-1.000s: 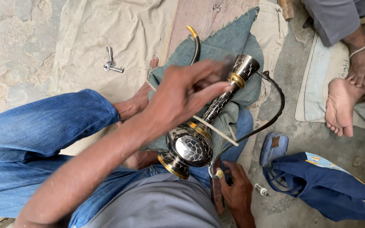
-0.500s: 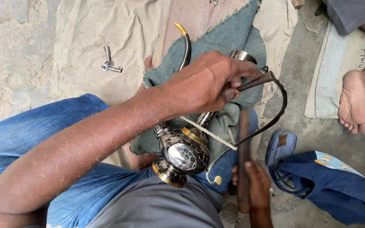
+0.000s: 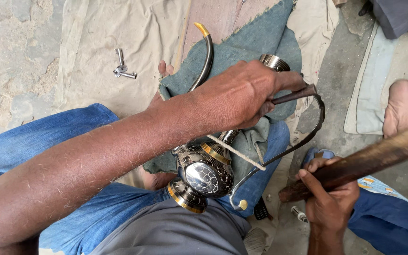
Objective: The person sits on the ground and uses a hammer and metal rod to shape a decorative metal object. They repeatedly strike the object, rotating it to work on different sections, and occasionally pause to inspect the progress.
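We are working on a metal jug [image 3: 203,174] lying on its side in the lower centre of the frame, across our lap on a grey-green cloth [image 3: 242,52]. If the wooden stick [image 3: 355,163] is coming down off line, we are judging it could dent the patterned belly or glance onto our left hand [image 3: 242,94]; the jug is resting on soft cloth and could also be rolling under a blow. The jug is looking dark and polished, with a scale-like pattern, brass-coloured bands, a long neck and a thin curved handle [image 3: 308,137]. Our left hand's fingers are closing tightly around a dark rod [image 3: 294,94] at the neck. Our right hand [image 3: 329,198], at lower right, is gripping the stick with fingers wrapped round it. A curved spout [image 3: 206,52] is lying on the cloth above, small bolts [image 3: 121,68] at upper left, and another person's bare foot [image 3: 404,106] at the right edge.
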